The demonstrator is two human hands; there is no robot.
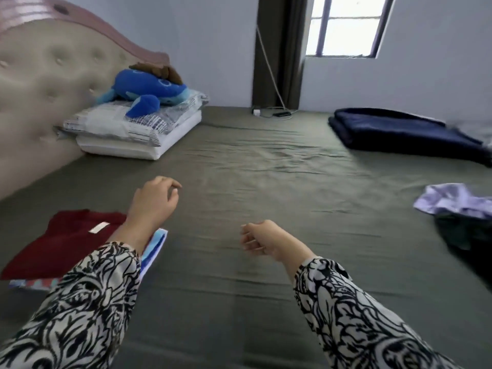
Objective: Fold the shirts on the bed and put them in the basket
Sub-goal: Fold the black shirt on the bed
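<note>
Matt, wrinkled cloth bed sheet [266, 161]; tufted padded headboard [53, 83]; plush whale [149, 89].

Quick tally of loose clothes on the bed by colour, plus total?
Red: 1, folded red shirt, atop a patterned blue item of unclear kind, not counted.
Lilac: 1, crumpled lilac shirt.
Dark green: 1, crumpled dark garment.
Total: 3.

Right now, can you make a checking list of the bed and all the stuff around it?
Surface: olive bed sheet, wrinkled.
Job's things: red shirt folded at left; lilac shirt crumpled at right; no basket seen.
Clutter: blue plush toy on stacked pillows; folded navy blanket.
Grips: left hand and right hand loosely curled, holding nothing.
Cables: white cable down to a charger.
Surroundings: padded headboard, window, dark curtain.
</note>
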